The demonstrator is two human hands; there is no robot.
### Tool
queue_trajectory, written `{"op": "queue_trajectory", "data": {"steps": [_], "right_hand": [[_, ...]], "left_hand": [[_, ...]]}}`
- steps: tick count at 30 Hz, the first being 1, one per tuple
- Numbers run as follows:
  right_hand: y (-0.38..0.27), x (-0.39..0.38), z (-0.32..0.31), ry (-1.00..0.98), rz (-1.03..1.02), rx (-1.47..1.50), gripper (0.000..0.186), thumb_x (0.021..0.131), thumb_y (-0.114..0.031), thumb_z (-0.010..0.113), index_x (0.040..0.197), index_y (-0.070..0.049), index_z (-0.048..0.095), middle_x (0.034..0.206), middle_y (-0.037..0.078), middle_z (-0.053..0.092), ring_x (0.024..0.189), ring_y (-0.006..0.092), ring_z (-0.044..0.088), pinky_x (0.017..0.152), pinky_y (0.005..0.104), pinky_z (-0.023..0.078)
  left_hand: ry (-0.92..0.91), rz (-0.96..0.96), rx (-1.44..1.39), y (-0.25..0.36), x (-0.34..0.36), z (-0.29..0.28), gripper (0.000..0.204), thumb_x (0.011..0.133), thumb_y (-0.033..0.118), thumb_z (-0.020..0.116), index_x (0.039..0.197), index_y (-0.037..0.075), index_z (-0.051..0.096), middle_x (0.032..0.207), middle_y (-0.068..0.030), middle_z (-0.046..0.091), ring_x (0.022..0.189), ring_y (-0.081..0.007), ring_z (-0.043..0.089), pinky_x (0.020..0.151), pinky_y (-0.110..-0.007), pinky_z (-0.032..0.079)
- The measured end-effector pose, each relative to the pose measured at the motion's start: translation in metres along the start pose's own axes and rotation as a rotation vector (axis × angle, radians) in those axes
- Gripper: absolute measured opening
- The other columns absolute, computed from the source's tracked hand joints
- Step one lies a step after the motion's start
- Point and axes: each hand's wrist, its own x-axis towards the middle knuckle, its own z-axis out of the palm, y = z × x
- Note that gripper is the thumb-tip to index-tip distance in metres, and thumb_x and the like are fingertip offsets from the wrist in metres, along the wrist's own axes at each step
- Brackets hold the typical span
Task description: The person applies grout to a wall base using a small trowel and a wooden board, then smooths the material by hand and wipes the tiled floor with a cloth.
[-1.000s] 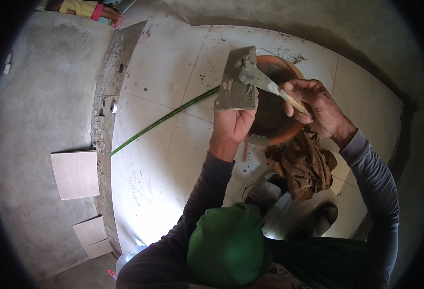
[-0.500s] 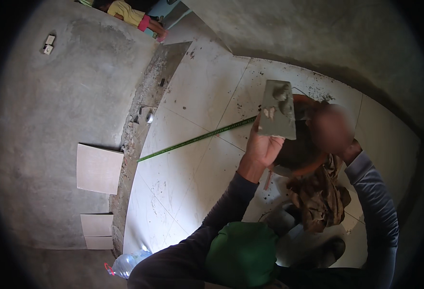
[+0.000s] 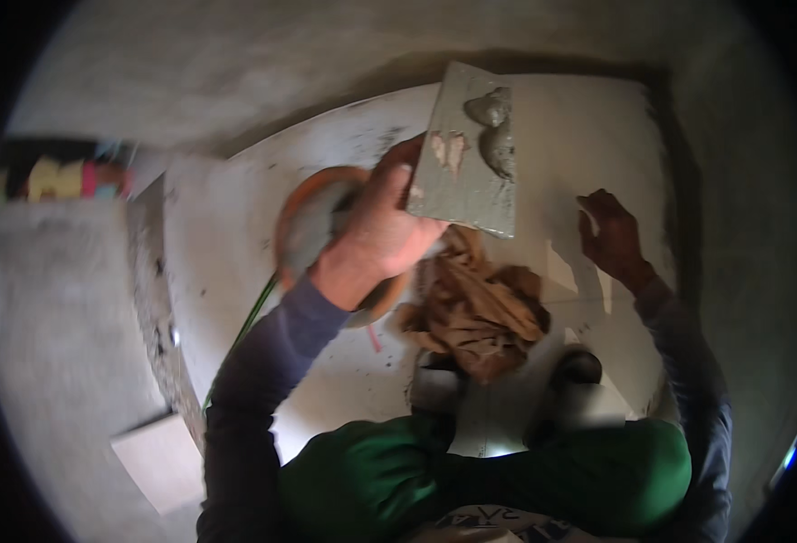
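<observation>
My left hand [image 3: 371, 231] grips the lower left edge of a tile piece [image 3: 457, 190] and holds it raised. Grey mortar coats its upward face, with two thick lumps [image 3: 498, 145] near the right edge and a few pale bare patches. On the right, my right hand [image 3: 614, 237] hovers above the floor with its fingers loosely bent and apart, holding nothing. Behind my left wrist stands an orange-rimmed bucket [image 3: 291, 217] with grey inside, partly hidden by my hand and forearm.
Crumpled brown paper or cloth [image 3: 484, 317] lies before my shoes. A green strip [image 3: 255, 312] runs along the floor beside my left forearm. A pale tile piece [image 3: 158, 462] is at lower left. Walls border the far and right sides; another person [image 3: 63, 179] is at far left.
My view has turned toward the right-hand corner. The mortar-coated tile stays in my left hand. My right hand, blurred by the bucket before, is now away from it to the right.
</observation>
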Motion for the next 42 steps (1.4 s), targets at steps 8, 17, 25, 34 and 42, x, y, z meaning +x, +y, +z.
{"op": "queue_trajectory", "data": {"steps": [8,17,25,34,42], "right_hand": [[0.071,-0.119,0.002,0.075,0.304,-0.230,0.042,0.094,-0.013,0.070,0.132,0.004,0.066,0.139,0.025,0.060,0.124,0.0446,0.059,0.105,0.0525,0.052],[0.083,-0.124,0.007,-0.006,0.442,-0.195,0.058,0.094,-0.025,0.067,0.145,0.003,0.059,0.155,0.025,0.051,0.141,0.0448,0.049,0.120,0.0560,0.040],[0.086,-0.111,0.008,-0.104,0.480,-0.181,0.061,0.096,-0.031,0.063,0.147,0.003,0.058,0.159,0.025,0.046,0.147,0.0428,0.044,0.123,0.0580,0.034],[0.091,-0.121,0.008,-0.173,0.547,-0.202,0.067,0.095,-0.037,0.061,0.152,-0.002,0.055,0.163,0.022,0.046,0.153,0.0389,0.042,0.126,0.0591,0.031],[0.089,-0.116,0.006,-0.220,0.574,-0.218,0.067,0.097,-0.041,0.057,0.152,-0.003,0.058,0.165,0.021,0.043,0.157,0.0358,0.037,0.128,0.0577,0.027]], "left_hand": [[0.134,-0.328,0.296,-0.132,0.169,0.028,0.037,0.106,0.002,0.048,0.139,0.002,0.065,0.130,-0.0075,0.071,0.119,-0.0184,0.069,0.103,-0.035,0.058],[0.342,-0.247,0.560,-0.302,0.350,-0.005,0.035,0.105,0.005,0.053,0.136,0.001,0.069,0.112,-0.0105,0.077,0.096,-0.0184,0.071,0.087,-0.035,0.058],[0.397,0.042,0.691,-0.357,0.459,-0.028,0.034,0.105,0.018,0.065,0.132,-0.003,0.072,0.112,-0.0079,0.079,0.093,-0.0185,0.070,0.083,-0.035,0.057],[0.309,0.162,0.679,-0.350,0.374,0.049,0.037,0.109,0.013,0.061,0.141,-0.003,0.067,0.107,-0.0093,0.080,0.090,-0.0135,0.070,0.079,-0.032,0.057],[0.427,0.046,0.741,-0.373,0.397,0.011,0.036,0.108,0.012,0.063,0.138,-0.006,0.068,0.104,-0.0127,0.080,0.089,-0.0167,0.075,0.079,-0.034,0.059]]}}
